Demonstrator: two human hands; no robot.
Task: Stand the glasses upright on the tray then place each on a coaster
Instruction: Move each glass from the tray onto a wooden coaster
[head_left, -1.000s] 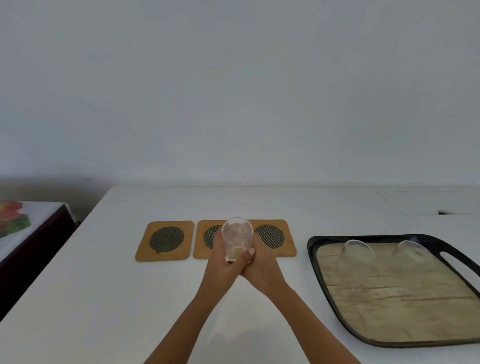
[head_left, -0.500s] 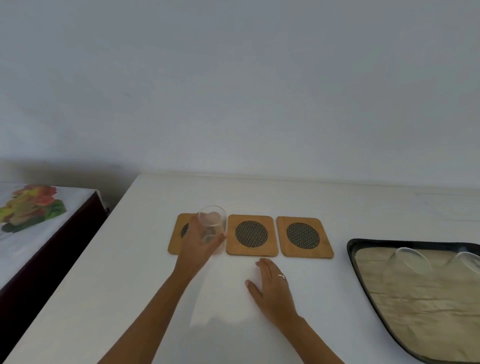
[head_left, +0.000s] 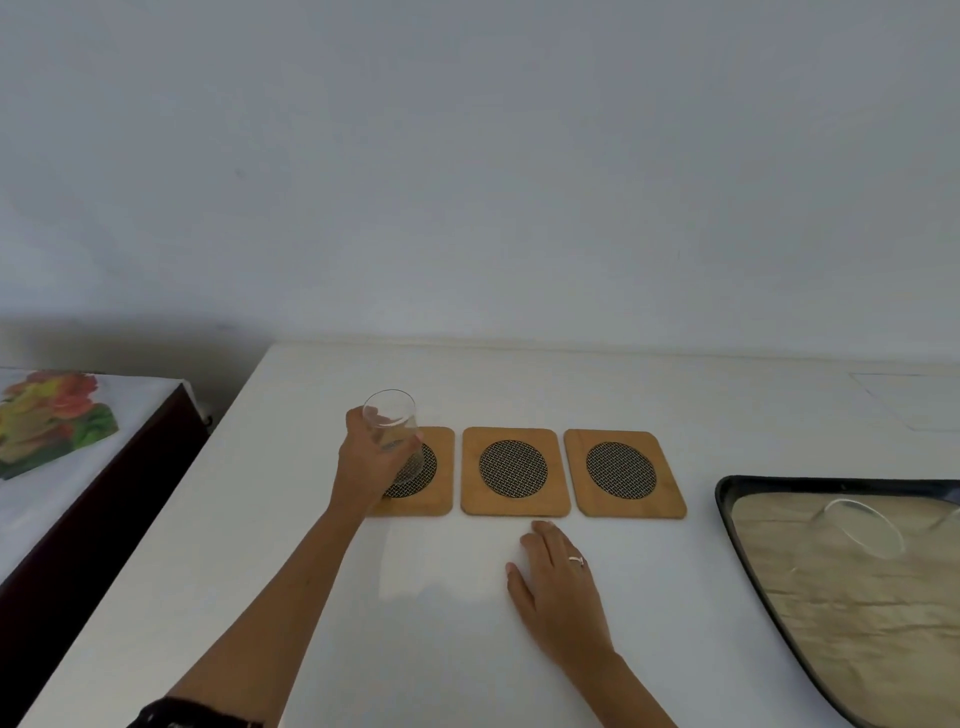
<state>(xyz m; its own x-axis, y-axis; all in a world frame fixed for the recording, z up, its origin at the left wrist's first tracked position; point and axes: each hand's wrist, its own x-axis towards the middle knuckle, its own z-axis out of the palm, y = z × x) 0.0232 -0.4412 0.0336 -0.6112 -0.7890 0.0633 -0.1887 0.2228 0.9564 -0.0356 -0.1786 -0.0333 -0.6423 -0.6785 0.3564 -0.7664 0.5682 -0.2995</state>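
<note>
My left hand grips a clear glass upright over the left coaster, its base at or just above the coaster's mesh disc. Two more wooden coasters lie to the right, the middle coaster and the right coaster, both bare. My right hand rests flat on the white table in front of the middle coaster, holding nothing, a ring on one finger. On the black tray at the right a second glass lies tilted on the wood-look surface; the rim of another shows at the frame edge.
The white table ends at a wall behind the coasters. To the left, lower down, stands a dark-edged surface with a white cloth and a colourful floral print. A faint rectangular outline marks the tabletop at the far right.
My left hand carried the glass from the middle of the table to the left coaster. My right hand let go of it and settled flat on the table. The view swung left.
</note>
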